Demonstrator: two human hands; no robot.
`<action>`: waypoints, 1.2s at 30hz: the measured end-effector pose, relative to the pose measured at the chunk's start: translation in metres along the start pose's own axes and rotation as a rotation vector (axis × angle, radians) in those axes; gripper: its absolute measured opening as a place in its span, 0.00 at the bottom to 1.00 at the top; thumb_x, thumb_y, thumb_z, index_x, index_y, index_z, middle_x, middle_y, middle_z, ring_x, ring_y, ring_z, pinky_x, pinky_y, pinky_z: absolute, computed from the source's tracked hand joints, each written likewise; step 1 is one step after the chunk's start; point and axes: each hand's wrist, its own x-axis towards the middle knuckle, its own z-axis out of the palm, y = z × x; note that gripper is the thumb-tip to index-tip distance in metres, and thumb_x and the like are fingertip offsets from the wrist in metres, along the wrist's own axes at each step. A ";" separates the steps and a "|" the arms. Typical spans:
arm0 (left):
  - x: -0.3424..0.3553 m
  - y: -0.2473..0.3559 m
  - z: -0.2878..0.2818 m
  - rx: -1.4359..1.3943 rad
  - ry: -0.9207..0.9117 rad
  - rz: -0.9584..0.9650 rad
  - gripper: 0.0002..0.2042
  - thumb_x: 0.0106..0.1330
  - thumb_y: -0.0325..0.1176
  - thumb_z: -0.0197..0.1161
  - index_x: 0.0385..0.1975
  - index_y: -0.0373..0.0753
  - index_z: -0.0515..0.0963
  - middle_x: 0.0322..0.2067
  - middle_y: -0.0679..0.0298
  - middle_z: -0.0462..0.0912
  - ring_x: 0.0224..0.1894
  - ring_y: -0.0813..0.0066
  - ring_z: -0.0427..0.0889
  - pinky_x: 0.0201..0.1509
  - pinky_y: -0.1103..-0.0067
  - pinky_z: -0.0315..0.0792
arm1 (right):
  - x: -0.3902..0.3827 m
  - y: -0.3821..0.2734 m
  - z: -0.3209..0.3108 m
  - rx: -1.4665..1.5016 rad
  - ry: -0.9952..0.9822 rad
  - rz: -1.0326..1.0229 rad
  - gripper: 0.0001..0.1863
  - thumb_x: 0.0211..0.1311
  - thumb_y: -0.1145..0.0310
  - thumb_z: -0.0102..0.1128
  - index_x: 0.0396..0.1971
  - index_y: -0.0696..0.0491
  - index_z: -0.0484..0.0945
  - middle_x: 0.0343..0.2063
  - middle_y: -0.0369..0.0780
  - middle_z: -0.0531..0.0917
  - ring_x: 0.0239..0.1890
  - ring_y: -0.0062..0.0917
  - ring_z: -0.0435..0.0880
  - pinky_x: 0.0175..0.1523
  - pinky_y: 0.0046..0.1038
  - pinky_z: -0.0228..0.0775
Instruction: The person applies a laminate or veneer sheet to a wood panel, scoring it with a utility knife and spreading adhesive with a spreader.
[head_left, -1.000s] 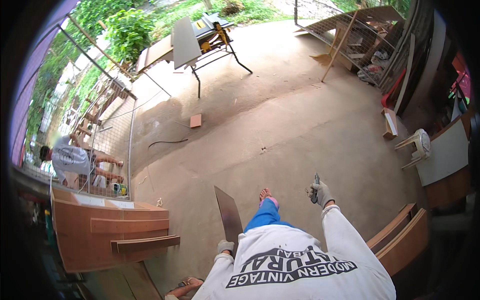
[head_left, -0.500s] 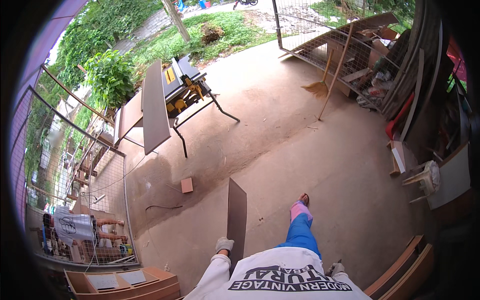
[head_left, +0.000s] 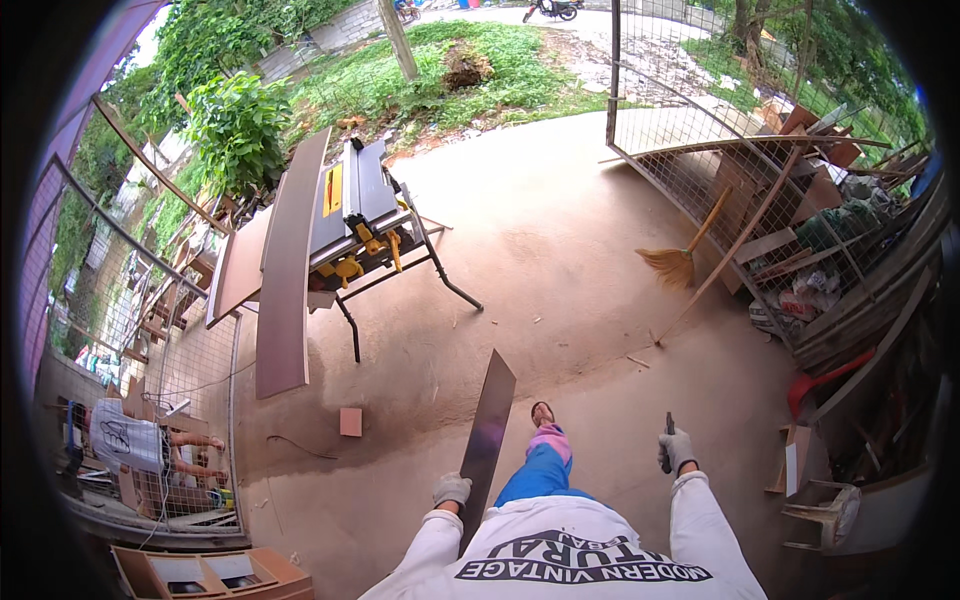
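My left hand [head_left: 451,492], in a grey glove, is closed on the edge of a long dark board [head_left: 490,420], which hangs beside my left leg. My right hand [head_left: 675,450], also gloved, is out to my right, closed around a small slim dark hand tool [head_left: 666,440]. Ahead on the left stands a table saw [head_left: 355,200] on black folding legs, with yellow parts and long boards [head_left: 286,300] lying along its left side.
A co-worker in a grey shirt [head_left: 130,435] is behind mesh fencing on the left. A straw broom [head_left: 665,265], mesh gate [head_left: 640,130] and scrap pile line the right, near a plastic stool [head_left: 825,515]. A wooden cabinet [head_left: 260,575] stands low left; a small square offcut [head_left: 350,422] lies on the floor.
I have walked forward, so the table saw and broom are nearer. The board in my left hand has moved forward and right. My right hand, low and partly hidden half a second ago, shows again.
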 end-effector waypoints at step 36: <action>0.977 0.602 -0.482 -0.371 0.072 -0.319 0.19 0.67 0.49 0.60 0.46 0.42 0.87 0.52 0.49 0.86 0.56 0.46 0.84 0.58 0.56 0.79 | 1.035 -1.151 0.619 -0.458 -0.145 -0.489 0.10 0.68 0.64 0.59 0.28 0.48 0.71 0.14 0.32 0.71 0.11 0.20 0.70 0.15 0.27 0.61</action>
